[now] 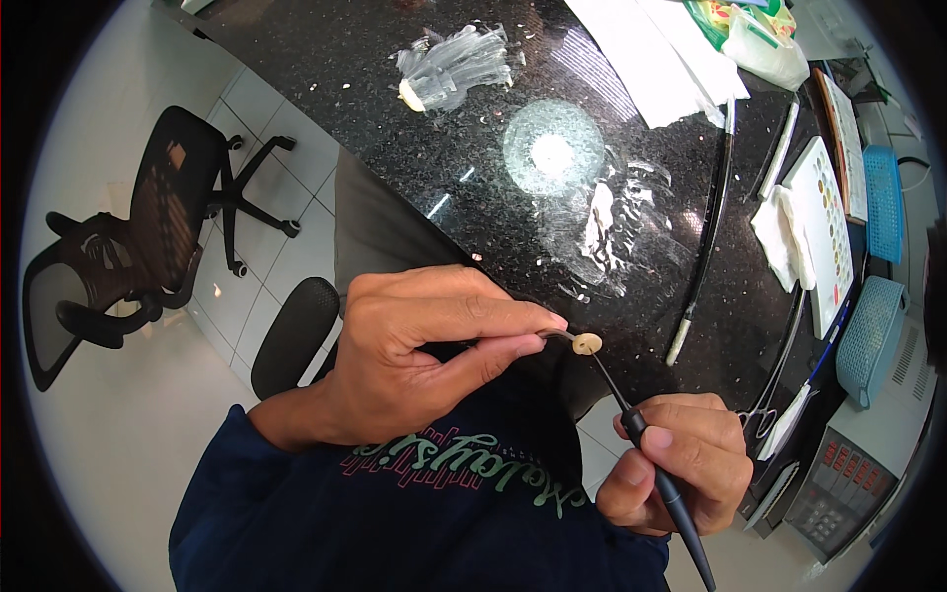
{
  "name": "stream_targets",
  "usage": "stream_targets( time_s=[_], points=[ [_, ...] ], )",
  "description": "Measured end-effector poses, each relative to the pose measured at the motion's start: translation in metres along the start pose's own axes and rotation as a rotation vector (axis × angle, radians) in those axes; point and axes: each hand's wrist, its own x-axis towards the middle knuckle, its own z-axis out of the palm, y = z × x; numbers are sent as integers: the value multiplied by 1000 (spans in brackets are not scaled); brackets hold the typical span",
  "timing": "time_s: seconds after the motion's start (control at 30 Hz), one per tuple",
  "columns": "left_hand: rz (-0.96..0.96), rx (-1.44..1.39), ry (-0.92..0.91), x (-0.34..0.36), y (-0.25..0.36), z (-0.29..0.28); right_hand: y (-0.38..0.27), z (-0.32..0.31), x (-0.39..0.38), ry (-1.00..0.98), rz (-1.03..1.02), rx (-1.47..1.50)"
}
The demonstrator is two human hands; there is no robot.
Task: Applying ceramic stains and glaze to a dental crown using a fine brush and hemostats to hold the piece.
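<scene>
My left hand (434, 345) pinches the end of a thin curved metal holder between thumb and forefinger. A small round cream-coloured piece (588, 344) with a dark spot sits at its tip, just off the fingertips. In my right hand (691, 459) is a slim black-handled tool (674, 498), gripped like a pen. Its thin tip points up and left and meets the lower edge of the cream piece, or comes very close to it. What the piece is, I cannot tell. Both hands are in front of the dark speckled table (473, 197), near its front edge.
White smears (602, 222) and a wiped patch (459, 64) mark the tabletop. A long black-handled brush (705, 247), a white palette tray (819, 237), a tissue (779, 237) and blue baskets (873, 340) lie rightward. White papers (651, 59) are at the back. An office chair (168, 187) stands left.
</scene>
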Motion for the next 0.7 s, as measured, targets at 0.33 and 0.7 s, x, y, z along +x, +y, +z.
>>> stream_targets(
  time_s=[0.33,0.7],
  points=[
    [-7,7,3,-1,0,0,1,0,1,-1,-14,-2],
    [-5,8,5,-1,0,0,1,0,0,-13,-27,8]
  ],
)
